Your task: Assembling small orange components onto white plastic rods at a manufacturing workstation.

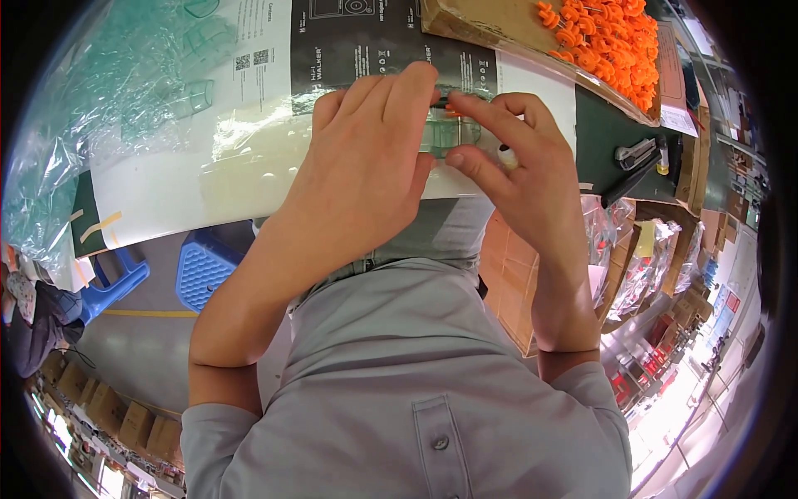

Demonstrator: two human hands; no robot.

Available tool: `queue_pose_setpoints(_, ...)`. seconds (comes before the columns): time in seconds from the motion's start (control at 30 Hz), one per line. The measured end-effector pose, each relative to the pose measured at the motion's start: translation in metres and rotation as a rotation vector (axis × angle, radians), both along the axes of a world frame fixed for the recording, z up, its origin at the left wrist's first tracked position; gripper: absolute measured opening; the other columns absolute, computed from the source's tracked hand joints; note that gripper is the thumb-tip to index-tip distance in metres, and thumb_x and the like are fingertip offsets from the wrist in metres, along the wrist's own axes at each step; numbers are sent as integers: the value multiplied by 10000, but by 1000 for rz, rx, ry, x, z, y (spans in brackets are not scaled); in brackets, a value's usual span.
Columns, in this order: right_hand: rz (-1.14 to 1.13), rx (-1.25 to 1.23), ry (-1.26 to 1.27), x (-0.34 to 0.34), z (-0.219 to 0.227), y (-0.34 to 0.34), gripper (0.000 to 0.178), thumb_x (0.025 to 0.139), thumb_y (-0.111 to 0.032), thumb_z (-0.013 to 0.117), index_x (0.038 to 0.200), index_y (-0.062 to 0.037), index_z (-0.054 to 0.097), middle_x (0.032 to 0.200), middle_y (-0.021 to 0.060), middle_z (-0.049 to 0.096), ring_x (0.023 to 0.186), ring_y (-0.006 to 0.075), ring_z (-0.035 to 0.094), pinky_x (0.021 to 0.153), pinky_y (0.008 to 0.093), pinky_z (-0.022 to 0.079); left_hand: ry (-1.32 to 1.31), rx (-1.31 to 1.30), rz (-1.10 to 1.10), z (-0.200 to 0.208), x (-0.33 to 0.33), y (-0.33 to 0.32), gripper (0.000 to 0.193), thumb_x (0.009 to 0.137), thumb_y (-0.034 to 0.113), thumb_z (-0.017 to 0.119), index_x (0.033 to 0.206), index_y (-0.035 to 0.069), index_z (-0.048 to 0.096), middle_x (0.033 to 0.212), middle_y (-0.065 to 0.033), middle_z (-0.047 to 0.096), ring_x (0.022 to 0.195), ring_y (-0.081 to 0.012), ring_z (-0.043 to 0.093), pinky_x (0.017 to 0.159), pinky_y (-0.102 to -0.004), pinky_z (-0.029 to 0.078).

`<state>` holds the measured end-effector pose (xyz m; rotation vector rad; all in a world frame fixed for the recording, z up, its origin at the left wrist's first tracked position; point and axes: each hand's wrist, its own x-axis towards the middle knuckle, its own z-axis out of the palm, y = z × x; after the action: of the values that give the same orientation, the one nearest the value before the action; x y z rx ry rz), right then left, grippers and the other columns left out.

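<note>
A small clear, green-tinted plastic part [445, 135] is between my hands over the near edge of the table. My left hand [366, 141] closes round its left side, and its back hides much of that grip. On the other side, the index finger and thumb of my right hand [528, 158] pinch the part from above and below. A bit of orange [452, 109] shows by the right index fingertip, perhaps a small plug like those in the box. Beside the right palm there is a small white thing with a dark tip [506, 155], partly covered by that hand.
An open cardboard box [490, 29] holds many orange plastic pieces [603, 46]. Clear bags [100, 91] with green-tinted parts cover the left side. A printed sheet [191, 179] lies under my hands. A utility knife [637, 154] rests at right; a blue stool [204, 270] stands below.
</note>
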<state>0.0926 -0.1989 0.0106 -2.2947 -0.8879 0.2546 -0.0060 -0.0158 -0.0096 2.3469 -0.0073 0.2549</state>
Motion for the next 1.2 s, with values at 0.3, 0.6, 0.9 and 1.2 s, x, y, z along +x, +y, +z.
queue_pose_setpoints(0.3, 47, 66, 116, 2, 3, -15, 594, 780, -274, 857, 1308, -86, 662, 1021, 49, 590, 805, 115, 541, 697, 250, 448, -98, 44, -72, -7, 2, 1, 708, 758, 3, 738, 1392, 29, 423, 1287, -127, 613, 1182, -328, 568, 1021, -442, 399)
queue_pose_setpoints(0.6, 250, 566, 68, -14, 13, -12, 881, 690, -522, 884, 1302, 53, 620, 1026, 50, 533, 667, 40, 432, 522, 192, 289, -289, -450, -215, 3, 1, -1, 684, 705, -52, 711, 1355, 31, 515, 1330, -151, 601, 1233, -363, 565, 1028, -425, 482)
queue_pose_setpoints(0.9, 310, 577, -73, -13, 10, -9, 877, 686, -553, 869, 1288, 39, 636, 940, 42, 519, 646, 51, 434, 492, 206, 274, -285, -464, -228, 0, -1, -8, 699, 709, -93, 672, 1376, 19, 498, 1367, -157, 597, 1221, -370, 597, 986, -407, 519)
queue_pose_setpoints(1.2, 307, 598, -40, -12, 9, -5, 816, 691, -518, 869, 1266, 16, 644, 947, 58, 521, 639, 68, 438, 516, 212, 296, -289, -533, -195, -3, -2, -9, 687, 712, -78, 679, 1368, 16, 498, 1369, -158, 600, 1214, -364, 606, 979, -400, 527)
